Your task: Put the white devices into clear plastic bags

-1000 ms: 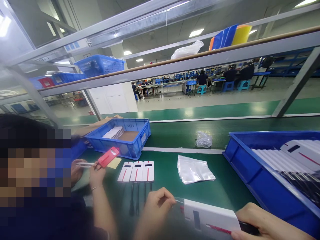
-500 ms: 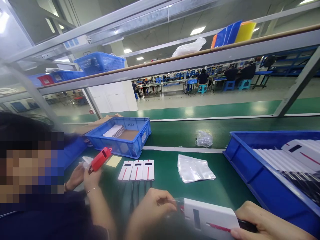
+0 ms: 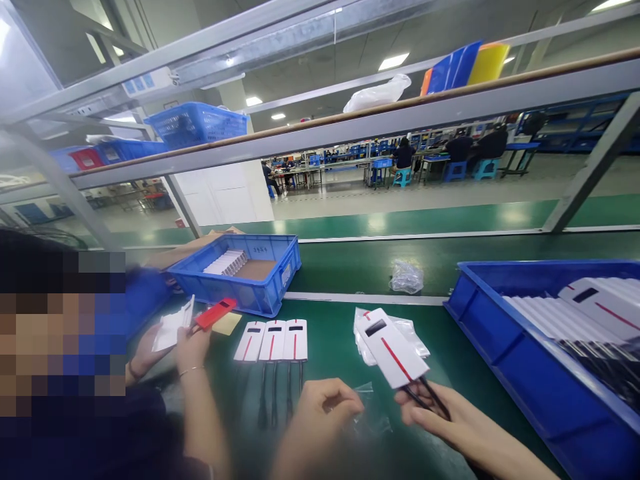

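My right hand (image 3: 445,417) is closed on the two black leads of a flat white device (image 3: 397,350) with a dark window and a red stripe. The device tilts over a stack of clear plastic bags (image 3: 419,340) and hides part of it. My left hand (image 3: 325,407) pinches a clear plastic bag (image 3: 373,413), which hangs beside the fingers, apart from the device. Left of that hand, three similar white devices (image 3: 274,340) lie side by side on the green table, their black leads toward me.
At right, a blue bin (image 3: 500,347) holds several white devices. A smaller blue bin (image 3: 260,293) stands further back. Crumpled clear plastic (image 3: 407,277) lies behind the bags. On the left, a co-worker's hands (image 3: 193,347) hold a red device (image 3: 216,313) and a white item (image 3: 173,327).
The white device has come out of the clear bag and moved up over the bag stack in my right hand. The bag stays in my left hand. The co-worker's red device has shifted right.
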Available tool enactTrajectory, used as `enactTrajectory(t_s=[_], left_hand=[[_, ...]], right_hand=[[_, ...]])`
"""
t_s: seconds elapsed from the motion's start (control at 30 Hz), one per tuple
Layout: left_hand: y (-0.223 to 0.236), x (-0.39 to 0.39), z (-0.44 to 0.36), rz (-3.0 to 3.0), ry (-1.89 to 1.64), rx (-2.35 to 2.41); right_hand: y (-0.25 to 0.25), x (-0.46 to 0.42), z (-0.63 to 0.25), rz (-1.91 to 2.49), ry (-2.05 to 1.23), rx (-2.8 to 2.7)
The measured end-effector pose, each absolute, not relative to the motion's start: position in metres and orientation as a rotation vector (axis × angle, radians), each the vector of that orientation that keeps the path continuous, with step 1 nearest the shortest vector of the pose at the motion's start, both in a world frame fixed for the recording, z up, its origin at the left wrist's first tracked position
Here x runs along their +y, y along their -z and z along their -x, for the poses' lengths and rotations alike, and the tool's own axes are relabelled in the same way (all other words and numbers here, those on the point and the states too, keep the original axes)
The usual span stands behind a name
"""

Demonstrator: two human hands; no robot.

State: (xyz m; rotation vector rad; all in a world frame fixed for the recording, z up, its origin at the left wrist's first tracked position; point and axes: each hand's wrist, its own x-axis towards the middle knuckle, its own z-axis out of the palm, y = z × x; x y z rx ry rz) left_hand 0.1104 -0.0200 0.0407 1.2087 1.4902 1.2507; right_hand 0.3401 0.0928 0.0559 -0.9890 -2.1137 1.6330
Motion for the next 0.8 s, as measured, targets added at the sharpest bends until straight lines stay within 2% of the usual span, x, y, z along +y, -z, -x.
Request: enactTrajectory(t_s=[0.17,0.43,0.63,0.8], left_hand=[[-0.044,-0.02,-0.12,-1.389,-1.204,1.505],[-0.011,-0.011,-0.124,-1.602,-1.182,1.477],[-0.032,-0.014,-0.115,-1.48,-1.037,1.575],[-0.043,-0.015,-0.117,-1.373,-1.071,1.578]], right_hand=[[-0.059,0.08,-0.309,0.959,-1.808,-2.132],[-0.089,0.068,-0.283,0.947,-1.962,-2.273],[-0.086,0.07,-0.292,0.962,-2.008,-2.36],[-0.071,0.08,-0.305,0.982,-1.999,-2.283]])
